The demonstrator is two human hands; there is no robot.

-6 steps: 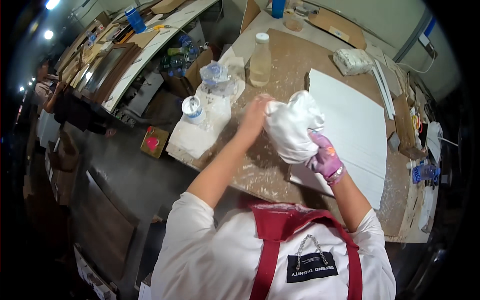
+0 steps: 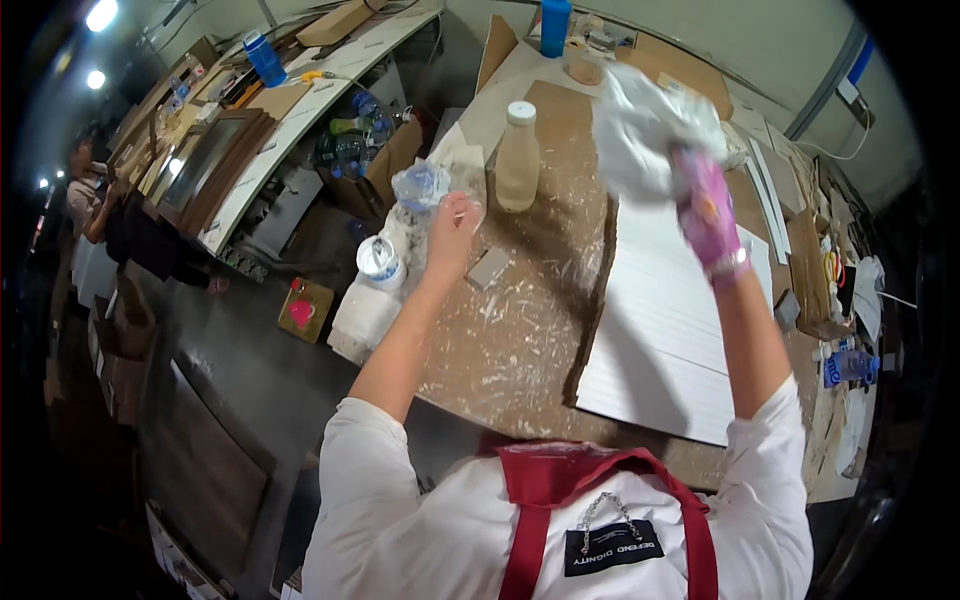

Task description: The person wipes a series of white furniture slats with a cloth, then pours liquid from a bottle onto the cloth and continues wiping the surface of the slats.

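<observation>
My right hand [image 2: 708, 215], in a pink-purple glove, grips a bunched white cloth [image 2: 650, 135], blurred by motion, above the far end of a white grooved panel [image 2: 650, 320]. Bare and with nothing in it, my left hand [image 2: 455, 235] hovers by the table's left side, its fingers loosely bent and a little apart. Just beyond it lies a crumpled see-through plastic piece [image 2: 420, 185]. A small grey block [image 2: 488, 268] rests to the right of that hand. An open white tub [image 2: 381, 262] stands to its left on whitish, stained sheeting.
A capped bottle of pale liquid [image 2: 518, 160] stands on the brown worktable [image 2: 500, 350], left of the panel. Farther back is a blue cup [image 2: 554, 28]. A wooden box [image 2: 815, 260] and a water bottle [image 2: 850, 368] line the right side. Another person [image 2: 105, 200] stands far left.
My left hand has let go of the cloth and moved left. My right hand has carried the cloth up, away and to the right, uncovering the grey block and more of the panel.
</observation>
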